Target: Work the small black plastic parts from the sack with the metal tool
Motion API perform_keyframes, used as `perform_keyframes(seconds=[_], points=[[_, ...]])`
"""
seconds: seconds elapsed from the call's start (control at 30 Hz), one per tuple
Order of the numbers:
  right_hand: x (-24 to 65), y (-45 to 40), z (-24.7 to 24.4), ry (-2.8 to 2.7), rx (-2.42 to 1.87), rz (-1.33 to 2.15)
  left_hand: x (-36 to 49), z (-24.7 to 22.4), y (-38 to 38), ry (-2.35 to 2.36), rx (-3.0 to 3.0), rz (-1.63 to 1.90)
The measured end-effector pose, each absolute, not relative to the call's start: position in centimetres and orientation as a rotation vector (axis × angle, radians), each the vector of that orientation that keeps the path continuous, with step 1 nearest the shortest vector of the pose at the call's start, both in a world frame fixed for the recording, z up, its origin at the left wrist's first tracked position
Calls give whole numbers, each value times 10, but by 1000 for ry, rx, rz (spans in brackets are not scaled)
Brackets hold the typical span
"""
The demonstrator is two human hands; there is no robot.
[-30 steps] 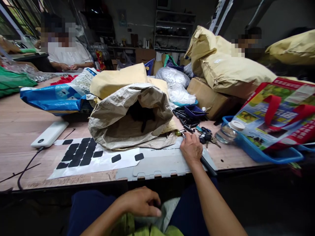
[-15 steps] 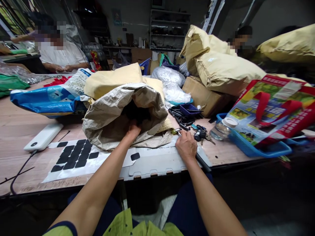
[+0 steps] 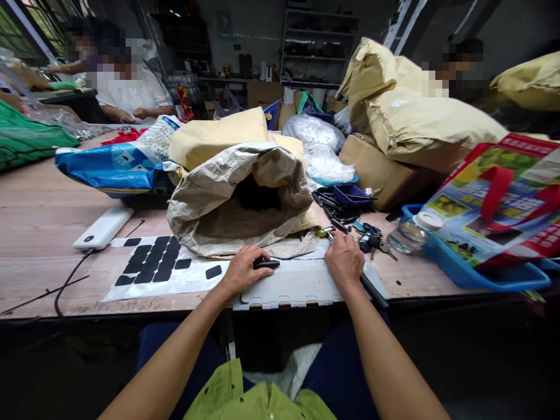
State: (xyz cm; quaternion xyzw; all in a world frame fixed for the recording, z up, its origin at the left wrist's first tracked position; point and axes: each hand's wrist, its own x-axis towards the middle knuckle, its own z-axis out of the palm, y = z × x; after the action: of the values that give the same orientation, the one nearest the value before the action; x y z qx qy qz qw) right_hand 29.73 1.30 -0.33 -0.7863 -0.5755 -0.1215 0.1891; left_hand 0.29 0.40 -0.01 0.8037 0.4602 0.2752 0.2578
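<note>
From where I stand, the wooden tabletop [image 3: 35,216] spreads out to the left of the left hand [image 3: 245,268], its front edge running just on the near side of both hands. Under them lies a flat pale grey panel [image 3: 301,283]. Directly beyond the left grip gapes a woven sack [image 3: 196,224], its dark mouth facing the worker; to that hand's left is a white sheet with black rounded squares [image 3: 155,256], and past it a white power bank [image 3: 104,227]. Right of the right hand [image 3: 345,256] I see keys [image 3: 387,249], a lidded clear jar [image 3: 406,236] and a blue basket [image 3: 459,271]. Far behind both hands are stuffed tan bags [image 3: 429,128], a person in a white shirt [image 3: 131,93] and dim metal shelving [image 3: 321,32].

The left hand has its fingers narrowed on a short black cylinder [image 3: 268,264], just over the panel. Its long axis runs sideways, nearly level, the free end pointing right, towards the other hand. Whether it touches the panel I cannot tell. The right hand curls round a slim metal rod [image 3: 332,237], whose tip points away and leftward. A black handle [image 3: 374,290] slants out nearer the table edge; I cannot tell whether the two join.
</note>
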Motion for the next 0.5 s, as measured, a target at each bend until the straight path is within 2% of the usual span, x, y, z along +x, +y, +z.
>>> perform_keyframes(seconds=[0.23,0.4,0.5], points=[[285,-7,16,-1540,-1970,-130,2,1,8,1235,2136,780],[236,-41,25,-1644,-1561,321,2,0,6,1240,2155,798],[210,-55,28,-1745,-1426,448,1,-1,7,1219,2145,799]])
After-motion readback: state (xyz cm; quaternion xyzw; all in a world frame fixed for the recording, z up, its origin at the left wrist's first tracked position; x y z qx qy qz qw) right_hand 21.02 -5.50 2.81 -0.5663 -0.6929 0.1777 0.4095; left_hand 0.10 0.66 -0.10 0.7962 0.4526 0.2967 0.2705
